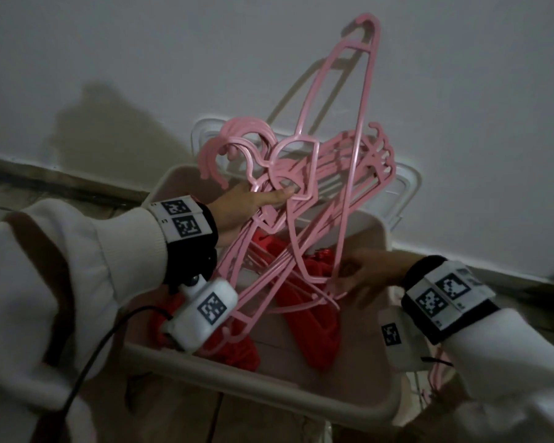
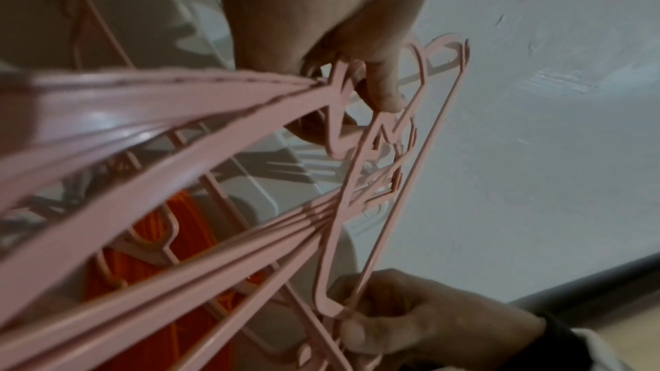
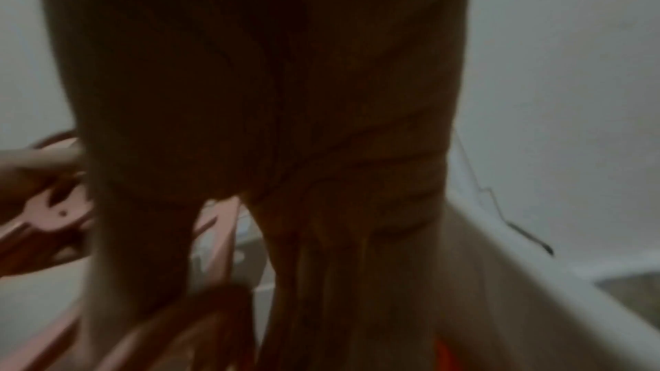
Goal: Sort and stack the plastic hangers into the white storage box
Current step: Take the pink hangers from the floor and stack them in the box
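A bundle of pink plastic hangers [image 1: 301, 225] hangs tilted over the white storage box [image 1: 269, 391]. My left hand [image 1: 253, 203] grips the bundle near the necks, just below the hooks [image 1: 234, 145]. One pink hanger [image 1: 362, 100] stands out of the bundle, its far end high against the wall. My right hand [image 1: 362, 276] pinches this hanger's lower corner; the left wrist view shows the pinch [image 2: 410, 320] and my left hand [image 2: 357, 89] curled round the necks. Red hangers [image 1: 304, 318] lie in the box. In the right wrist view my right hand [image 3: 250, 123] is dark and blurred.
A white lid [image 1: 403, 187] leans on the wall behind the box. A black cable [image 1: 87, 375] runs down from the left wrist camera. A few more pink hangers [image 1: 438, 375] lie outside the box at the lower right. The wall stands close behind.
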The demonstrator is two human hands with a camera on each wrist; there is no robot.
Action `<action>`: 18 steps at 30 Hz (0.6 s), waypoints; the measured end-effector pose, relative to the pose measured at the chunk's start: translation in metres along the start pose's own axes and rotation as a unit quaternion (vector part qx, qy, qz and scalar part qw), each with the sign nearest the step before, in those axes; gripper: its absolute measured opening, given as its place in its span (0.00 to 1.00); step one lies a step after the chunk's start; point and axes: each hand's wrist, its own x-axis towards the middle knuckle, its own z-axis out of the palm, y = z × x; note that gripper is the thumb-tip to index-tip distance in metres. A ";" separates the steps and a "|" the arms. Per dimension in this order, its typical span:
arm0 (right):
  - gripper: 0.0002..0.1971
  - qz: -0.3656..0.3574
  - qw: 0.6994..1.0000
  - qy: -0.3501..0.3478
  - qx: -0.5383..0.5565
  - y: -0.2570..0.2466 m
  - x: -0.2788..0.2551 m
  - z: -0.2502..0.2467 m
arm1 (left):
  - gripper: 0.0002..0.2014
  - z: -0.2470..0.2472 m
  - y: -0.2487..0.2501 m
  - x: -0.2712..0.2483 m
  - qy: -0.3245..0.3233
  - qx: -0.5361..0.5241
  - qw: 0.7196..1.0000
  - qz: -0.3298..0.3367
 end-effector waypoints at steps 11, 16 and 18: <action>0.08 0.026 0.983 0.042 0.180 0.010 -0.007 0.007 | 0.15 -0.002 -0.001 0.000 0.015 0.037 0.999 0.011; 0.08 0.040 0.974 0.027 0.221 0.007 -0.010 0.008 | 0.17 -0.002 -0.002 -0.004 0.018 0.045 0.998 0.025; 0.05 0.038 0.974 0.022 0.221 0.007 -0.012 0.006 | 0.20 -0.003 -0.001 -0.006 0.020 0.064 0.997 0.028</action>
